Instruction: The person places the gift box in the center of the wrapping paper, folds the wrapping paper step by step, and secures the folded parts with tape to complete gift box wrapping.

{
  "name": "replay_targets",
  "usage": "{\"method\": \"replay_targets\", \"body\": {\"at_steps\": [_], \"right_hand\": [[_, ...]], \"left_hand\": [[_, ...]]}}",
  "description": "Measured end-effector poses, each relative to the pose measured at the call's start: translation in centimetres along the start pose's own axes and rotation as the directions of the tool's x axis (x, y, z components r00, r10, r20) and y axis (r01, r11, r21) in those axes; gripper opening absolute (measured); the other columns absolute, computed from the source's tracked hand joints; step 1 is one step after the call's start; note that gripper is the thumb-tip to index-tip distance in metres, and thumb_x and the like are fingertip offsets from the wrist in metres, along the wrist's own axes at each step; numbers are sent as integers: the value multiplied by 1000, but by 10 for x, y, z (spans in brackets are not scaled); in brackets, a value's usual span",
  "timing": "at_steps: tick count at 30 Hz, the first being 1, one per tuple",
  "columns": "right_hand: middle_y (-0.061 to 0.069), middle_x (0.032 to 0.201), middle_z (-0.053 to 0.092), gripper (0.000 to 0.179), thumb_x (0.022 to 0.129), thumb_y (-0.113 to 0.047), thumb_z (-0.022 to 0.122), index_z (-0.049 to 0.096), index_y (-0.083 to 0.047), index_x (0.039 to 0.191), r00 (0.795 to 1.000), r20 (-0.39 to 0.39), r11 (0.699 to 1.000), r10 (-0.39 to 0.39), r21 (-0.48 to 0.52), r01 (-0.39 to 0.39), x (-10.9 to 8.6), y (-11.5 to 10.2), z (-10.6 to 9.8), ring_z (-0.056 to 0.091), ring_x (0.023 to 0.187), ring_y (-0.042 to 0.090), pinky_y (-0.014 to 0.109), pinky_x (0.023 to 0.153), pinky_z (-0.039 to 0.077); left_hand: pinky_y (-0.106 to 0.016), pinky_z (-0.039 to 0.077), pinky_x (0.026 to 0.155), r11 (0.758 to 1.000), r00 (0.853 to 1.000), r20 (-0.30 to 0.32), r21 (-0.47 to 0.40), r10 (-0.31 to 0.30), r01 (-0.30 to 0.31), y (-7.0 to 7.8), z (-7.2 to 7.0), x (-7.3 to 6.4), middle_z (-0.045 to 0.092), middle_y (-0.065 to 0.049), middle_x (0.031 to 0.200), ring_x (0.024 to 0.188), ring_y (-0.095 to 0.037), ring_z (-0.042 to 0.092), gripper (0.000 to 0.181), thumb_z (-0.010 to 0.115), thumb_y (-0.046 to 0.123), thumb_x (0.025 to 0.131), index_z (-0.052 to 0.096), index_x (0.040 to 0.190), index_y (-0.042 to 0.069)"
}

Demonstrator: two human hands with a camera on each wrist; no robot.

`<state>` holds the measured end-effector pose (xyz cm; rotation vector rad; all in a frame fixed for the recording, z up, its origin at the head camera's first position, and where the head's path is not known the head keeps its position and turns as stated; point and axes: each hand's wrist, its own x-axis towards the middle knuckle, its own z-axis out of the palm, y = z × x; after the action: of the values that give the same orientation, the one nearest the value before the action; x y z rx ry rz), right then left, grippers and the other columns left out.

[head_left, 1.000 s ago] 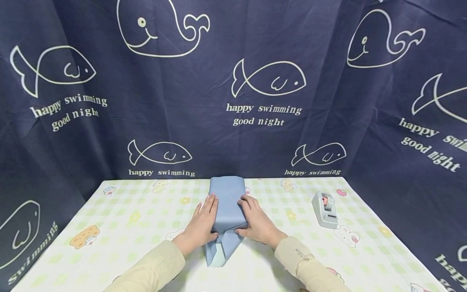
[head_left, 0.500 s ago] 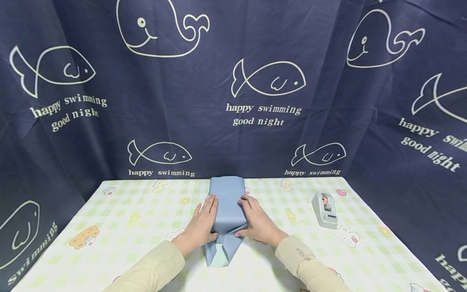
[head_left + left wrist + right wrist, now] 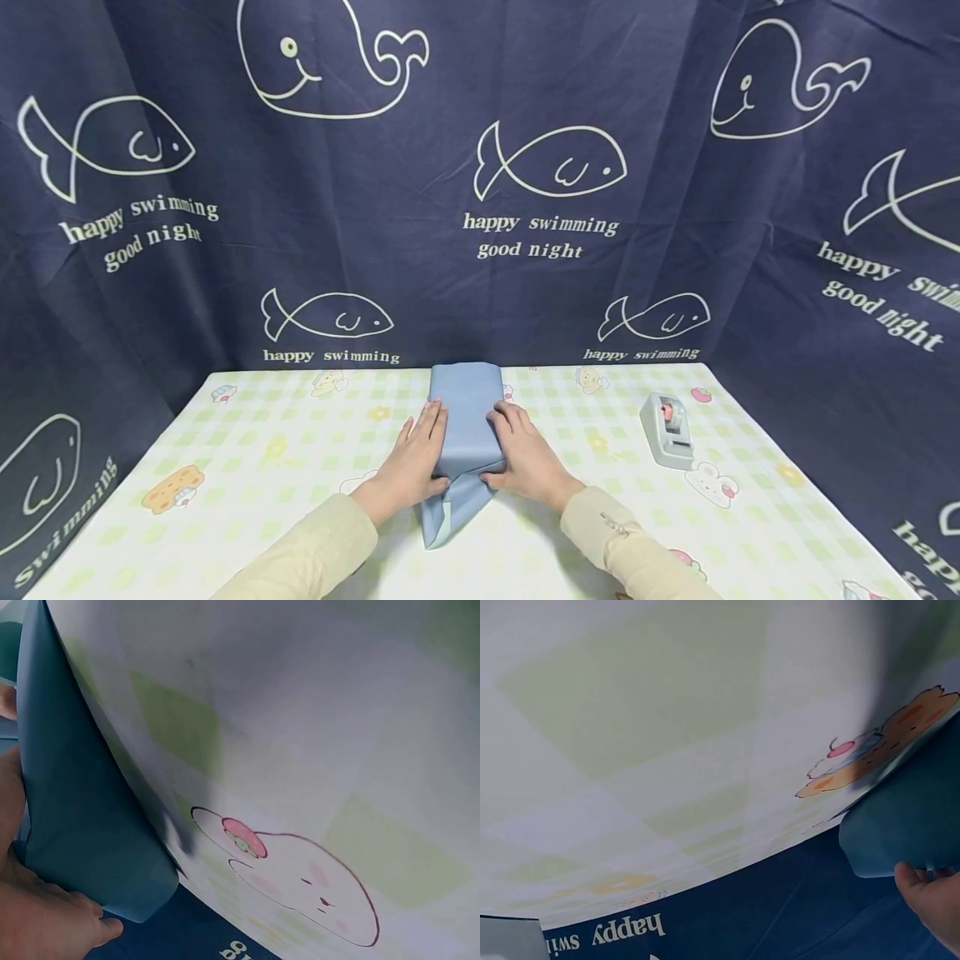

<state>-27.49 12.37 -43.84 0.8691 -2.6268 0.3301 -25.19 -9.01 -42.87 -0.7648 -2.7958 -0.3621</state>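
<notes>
Fingers of the left hand (image 3: pixel 405 465) and right hand (image 3: pixel 528 458), half-bent, grip the blue paper-wrapped box (image 3: pixel 470 425); just below them, the green-lined paper flap (image 3: pixel 463 500) has narrowed, so folding seems to advance.

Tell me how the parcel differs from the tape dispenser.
The parcel is blue; the dispenser is pale grey. The parcel is larger than the dispenser. The left hand and right hand touch the parcel; the dispenser stands untouched. Both are on the table.
</notes>
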Motion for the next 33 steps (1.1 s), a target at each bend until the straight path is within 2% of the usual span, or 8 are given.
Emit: {"method": "replay_targets", "body": {"at_steps": [4, 8, 13, 21, 28, 33], "right_hand": [[14, 137, 36, 83, 65, -43, 78, 41, -4, 128, 1000, -1, 1000, -5, -7, 5, 0, 1, 0, 33, 129, 27, 37, 105, 35], [14, 137, 36, 82, 66, -44, 77, 41, -5, 128, 1000, -4, 1000, -10, -9, 10, 0, 2, 0, 33, 129, 27, 36, 106, 33], [15, 139, 34, 81, 69, -41, 77, 39, -5, 130, 1000, 11, 997, -25, 67, 25, 0, 4, -1, 31, 130, 28, 38, 106, 34], [12, 144, 26, 89, 65, -29, 82, 33, -9, 136, 992, 109, 977, -61, 211, 37, -3, 16, -11, 25, 135, 25, 40, 107, 32], [17, 144, 26, 84, 71, -26, 78, 31, -4, 138, 982, 89, 977, -165, 151, 151, -6, 19, -12, 25, 135, 28, 39, 106, 33], [17, 145, 24, 83, 73, -18, 76, 29, -5, 139, 980, 111, 972, -166, 187, 144, -7, 19, -15, 23, 136, 27, 40, 105, 34]], "left_hand": [[-56, 22, 107, 1000, 1000, 2, -12, 15, -15, -1, 0, 0, 18, -26, 148, 138, -39, 19, 97, 77, 33, 71, 23, 139, -10], [-55, 23, 107, 1000, 1000, 7, 16, -1, 1, 0, -1, 0, 18, -25, 149, 138, -37, 19, 102, 76, 42, 70, 22, 140, -10], [-51, 24, 109, 996, 999, -5, 85, -33, 33, 3, -1, 1, 21, -23, 148, 138, -35, 22, 106, 78, 45, 65, 24, 140, -8], [-50, 24, 109, 991, 999, -14, 127, -48, 50, 6, -1, 3, 24, -23, 147, 137, -34, 25, 105, 80, 43, 64, 27, 140, -7], [-50, 25, 109, 988, 999, -17, 146, -49, 51, 6, 0, 4, 25, -24, 147, 136, -34, 26, 106, 81, 44, 63, 28, 139, -7], [-50, 24, 109, 988, 999, -14, 149, -50, 52, 5, 0, 5, 25, -23, 147, 137, -34, 25, 107, 80, 44, 63, 27, 139, -7]]}}
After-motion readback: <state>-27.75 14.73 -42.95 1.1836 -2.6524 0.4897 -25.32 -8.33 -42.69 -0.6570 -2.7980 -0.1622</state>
